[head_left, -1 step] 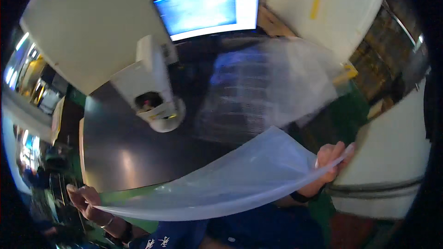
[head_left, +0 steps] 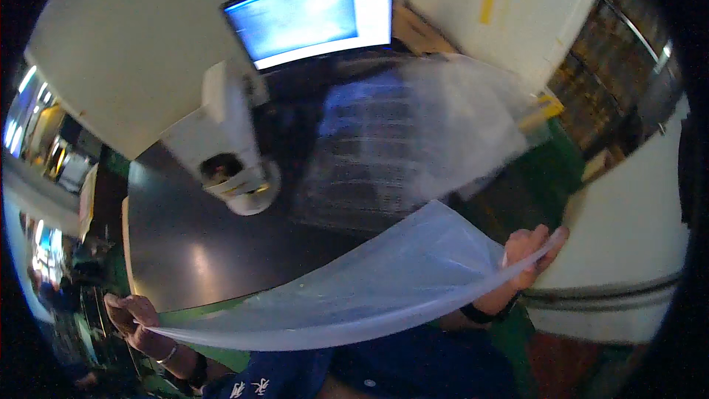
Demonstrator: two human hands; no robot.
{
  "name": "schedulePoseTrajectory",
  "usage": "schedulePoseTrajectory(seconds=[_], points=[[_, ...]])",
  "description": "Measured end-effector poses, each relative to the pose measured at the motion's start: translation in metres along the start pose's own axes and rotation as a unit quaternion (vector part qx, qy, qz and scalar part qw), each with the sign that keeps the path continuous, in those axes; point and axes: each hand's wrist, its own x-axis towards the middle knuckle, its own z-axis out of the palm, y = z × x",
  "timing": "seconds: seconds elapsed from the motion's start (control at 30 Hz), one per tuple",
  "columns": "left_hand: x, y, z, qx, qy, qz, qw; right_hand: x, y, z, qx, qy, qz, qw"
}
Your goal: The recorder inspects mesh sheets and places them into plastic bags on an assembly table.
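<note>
A translucent white plastic sheet (head_left: 384, 281) stretches between my two hands, low in front of my body. My left hand (head_left: 133, 318) pinches its left corner, beyond the near left edge of the dark table (head_left: 170, 229). The right corner is gripped by my right hand (head_left: 528, 251), fingers folded over the edge. Between the hands the near edge sags in a curve, while one corner of the sheet points up over the table's front. Whether it is a single sheet or a flat bag, I cannot tell.
On the table stands a white device with a round base (head_left: 255, 192). A lit monitor (head_left: 310, 22) is behind it. Crumpled clear plastic film (head_left: 458, 118) covers the table's right part, over a dark keyboard-like area. White panels (head_left: 620, 244) rise at the right.
The table, monitor and white device sit slightly further left in the picture, as my view has turned a little. Both hands keep their hold on the plastic sheet.
</note>
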Motion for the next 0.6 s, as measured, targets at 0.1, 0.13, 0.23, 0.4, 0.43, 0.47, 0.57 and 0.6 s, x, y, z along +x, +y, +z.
schedulePoseTrajectory(seconds=[0.1,0.13,0.23,0.4,0.43,0.47,0.57,0.6], points=[[-0.039,-0.018,0.154,0.117,-0.300,-0.008,0.947,0.011,-0.056,-0.101,-0.017,0.087,0.026,0.996],[-0.055,-0.028,0.199,0.212,-0.415,0.046,0.884,0.017,-0.066,-0.129,0.023,0.165,0.058,0.984],[-0.074,-0.063,0.260,0.266,-0.461,-0.026,0.846,0.045,-0.113,-0.174,-0.007,0.114,0.038,0.993],[-0.100,-0.130,0.350,0.365,-0.539,-0.040,0.758,0.060,-0.174,-0.205,-0.231,0.158,0.001,0.960],[-0.102,-0.143,0.357,0.419,-0.585,-0.063,0.691,0.057,-0.185,-0.216,-0.234,0.159,0.002,0.959],[-0.101,-0.158,0.366,0.467,-0.628,-0.085,0.617,0.051,-0.200,-0.230,-0.197,0.213,0.033,0.956],[-0.136,-0.203,0.402,0.454,-0.721,-0.148,0.502,0.064,-0.214,-0.222,-0.250,0.258,0.036,0.933],[-0.155,-0.221,0.415,0.434,-0.767,-0.147,0.450,0.075,-0.212,-0.209,-0.337,0.249,0.009,0.908]])
